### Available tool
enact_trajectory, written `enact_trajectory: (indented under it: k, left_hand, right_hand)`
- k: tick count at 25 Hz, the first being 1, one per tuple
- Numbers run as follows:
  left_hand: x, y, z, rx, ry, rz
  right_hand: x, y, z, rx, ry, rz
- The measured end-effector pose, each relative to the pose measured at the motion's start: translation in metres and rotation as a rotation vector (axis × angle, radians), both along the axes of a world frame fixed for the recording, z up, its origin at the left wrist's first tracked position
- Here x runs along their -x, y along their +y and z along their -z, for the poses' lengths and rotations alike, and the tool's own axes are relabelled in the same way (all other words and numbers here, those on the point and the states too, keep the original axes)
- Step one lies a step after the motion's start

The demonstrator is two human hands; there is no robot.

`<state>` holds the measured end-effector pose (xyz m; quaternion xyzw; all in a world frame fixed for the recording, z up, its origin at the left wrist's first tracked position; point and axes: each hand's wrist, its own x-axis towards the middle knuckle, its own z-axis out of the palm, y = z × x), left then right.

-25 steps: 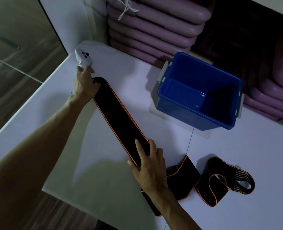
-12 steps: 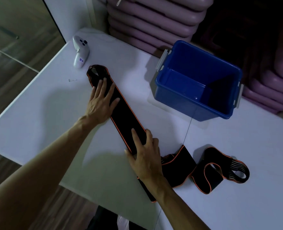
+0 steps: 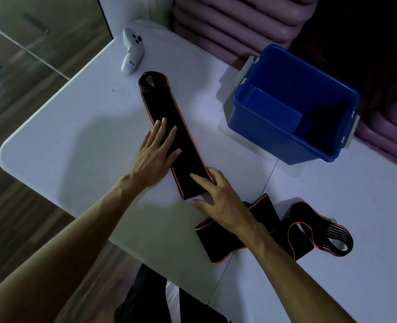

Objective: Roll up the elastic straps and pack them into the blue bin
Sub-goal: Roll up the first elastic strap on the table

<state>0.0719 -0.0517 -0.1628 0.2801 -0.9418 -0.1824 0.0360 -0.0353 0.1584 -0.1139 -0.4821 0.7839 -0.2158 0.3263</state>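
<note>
White tabletop (image 3: 76, 141) underneath everything, rounded at its near left corner. Deep blue plastic bin (image 3: 295, 106) with pale grey latches far right, upright, nothing visible inside, well apart from both hands. Long black elastic strap with orange edging (image 3: 169, 122) flat on the surface, long axis running from the ribbed loop end far left, just beside a white handheld controller (image 3: 132, 51), diagonally down toward the near right, cut end nearest the body. Second black orange-edged strap (image 3: 309, 236) in a loose crumpled heap near right, partly under the right forearm, its ribbed loop farthest right.

Left hand (image 3: 155, 155) flat and spread, palm down on the strap's left edge about midway along, fingers (image 3: 163, 127) pointing up the strap toward the loop, gripping nothing, only pressing. Right hand (image 3: 218, 201) loosely open at the near cut end, forefinger lying on the fabric, thumb on the bare table just below the end, nothing pinched yet.

Judged from this: right hand nearer the free end, so rolling likely starts there and travels away along the diagonal toward the loop, left hand keeping the strap straight. Bin then a short carry to the far right.

Tiny dark pin-like speck (image 3: 118, 90) on the table left of the loop end, too small to identify.
</note>
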Motion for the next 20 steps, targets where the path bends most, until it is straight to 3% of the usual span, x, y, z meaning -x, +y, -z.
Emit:
enact_trajectory:
  k: [5, 7, 10, 15, 20]
  left_hand:
    - [-0.017, 0.035, -0.025, 0.030, 0.226, -0.074]
    - [-0.038, 0.067, -0.031, 0.042, 0.326, 0.015]
    - [-0.068, 0.097, -0.022, 0.025, 0.225, 0.170]
    - [-0.073, 0.101, -0.015, 0.042, 0.237, 0.120]
    - [-0.063, 0.096, -0.025, -0.040, 0.269, 0.056]
  right_hand:
    - [-0.003, 0.003, 0.008, 0.068, 0.123, -0.075]
    - [-0.001, 0.002, 0.009, 0.086, 0.234, -0.133]
    - [0.005, 0.000, 0.010, 0.081, 0.325, -0.184]
    - [0.013, -0.005, 0.013, 0.173, 0.537, -0.265]
    - [0.030, -0.014, 0.005, 0.280, 0.421, -0.381]
